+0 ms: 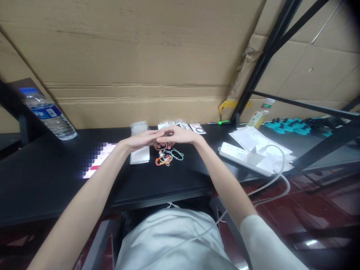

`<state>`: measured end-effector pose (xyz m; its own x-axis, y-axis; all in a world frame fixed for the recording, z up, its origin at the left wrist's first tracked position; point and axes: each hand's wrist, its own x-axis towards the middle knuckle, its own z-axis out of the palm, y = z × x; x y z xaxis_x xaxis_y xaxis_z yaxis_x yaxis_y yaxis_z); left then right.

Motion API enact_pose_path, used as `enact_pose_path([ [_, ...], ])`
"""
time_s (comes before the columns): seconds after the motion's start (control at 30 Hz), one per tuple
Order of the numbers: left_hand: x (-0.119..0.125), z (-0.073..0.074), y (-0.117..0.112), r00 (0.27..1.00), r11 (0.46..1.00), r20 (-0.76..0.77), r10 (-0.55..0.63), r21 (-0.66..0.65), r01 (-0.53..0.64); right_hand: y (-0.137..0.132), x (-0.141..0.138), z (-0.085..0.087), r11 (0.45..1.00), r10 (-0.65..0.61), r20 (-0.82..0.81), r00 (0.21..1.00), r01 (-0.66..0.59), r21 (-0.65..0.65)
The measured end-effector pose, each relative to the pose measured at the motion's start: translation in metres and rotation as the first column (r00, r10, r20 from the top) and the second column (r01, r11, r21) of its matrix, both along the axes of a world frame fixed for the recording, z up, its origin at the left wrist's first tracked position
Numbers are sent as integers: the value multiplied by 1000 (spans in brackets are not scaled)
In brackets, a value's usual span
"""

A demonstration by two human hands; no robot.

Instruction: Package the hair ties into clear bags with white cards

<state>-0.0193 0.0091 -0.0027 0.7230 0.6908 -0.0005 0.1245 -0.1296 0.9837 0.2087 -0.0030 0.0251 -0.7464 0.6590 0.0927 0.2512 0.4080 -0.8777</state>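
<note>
Over the black table [135, 183] my left hand [143, 139] and my right hand [178, 135] meet in front of me. The fingers of both are stretched out, and the right ones overlap the left ones. I see nothing held in either hand, though the overlap hides some fingertips. Just below them lies a small heap of coloured elastic loops [164, 160], orange, yellow and mint green, partly covered by the hands. A stack of clear plastic bags [140, 156] is beside the heap, under my left hand. Several small packets [198, 128] lie behind the hands.
A lit phone screen [98, 165] lies left, near a water bottle [50, 114]. At right are a white power strip [239, 155] with a cable, white papers [250, 137], another bottle [260, 114] and teal items [289, 125]. A cardboard wall [146, 56] and black frame bars [258, 71] stand behind.
</note>
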Motion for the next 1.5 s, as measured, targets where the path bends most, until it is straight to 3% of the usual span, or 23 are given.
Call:
enact_pose_path([
  [0.23,2,2,-3,998,998,-34,-51,26,51,12,10,-3,999,-11,-28,1000,12,48],
  [0.5,4,4,-5,999,997,8,43,-71,-43,15,19,-2,994,-60,-81,995,67,82],
  [0.63,3,4,-5,994,991,33,106,-84,-103,18,16,-3,976,-163,-164,973,183,116],
  [0.73,0,3,-1,965,969,99,243,-71,-236,22,16,-3,903,-322,-333,886,393,172],
  [0.8,-3,5,3,921,936,172,351,-72,-343,24,16,-4,800,-444,-354,823,542,257],
  [0.87,-6,8,6,856,898,271,440,-120,-424,24,12,-9,689,-526,-265,808,588,424],
  [0.93,-10,12,9,778,866,381,500,-198,-460,22,3,-18,623,-542,-122,832,495,606],
  [1.03,-13,18,10,670,840,508,542,-286,-462,14,-21,-33,644,-455,93,885,256,721],
  [1.1,-14,20,10,623,835,558,548,-315,-451,8,-39,-42,636,-449,162,879,187,749],
  [1.27,-13,21,11,596,837,590,544,-330,-438,-1,-69,-51,618,-540,242,807,184,764],
  [1.5,-10,20,9,616,846,581,532,-330,-420,0,-77,-56,721,-458,427,780,45,691],
])
